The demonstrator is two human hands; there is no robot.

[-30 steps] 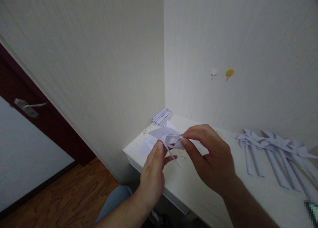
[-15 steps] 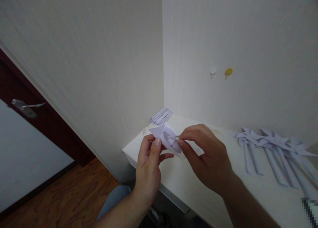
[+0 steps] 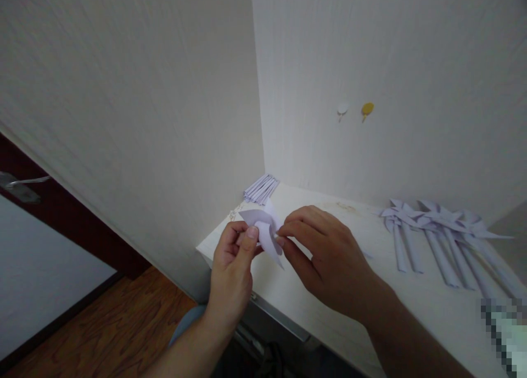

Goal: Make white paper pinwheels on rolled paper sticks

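A pale lilac folded paper piece (image 3: 264, 227), shaped like pinwheel blades, is held above the left end of the white table (image 3: 329, 290). My left hand (image 3: 233, 271) pinches its lower left part between thumb and fingers. My right hand (image 3: 325, 257) pinches the paper's middle from the right with thumb and forefinger. Whether a pin or stick is in that pinch is too small to tell.
Several finished paper pinwheels on rolled paper sticks (image 3: 436, 235) lie at the right of the table. A bundle of rolled paper sticks (image 3: 260, 187) lies in the corner by the walls. Two round hooks (image 3: 354, 109) are on the wall. A door handle (image 3: 20, 186) shows at far left.
Both hands have drawn closer together and shifted a little left and down. The paper piece has folded up tighter between them. The camera has turned slightly right.
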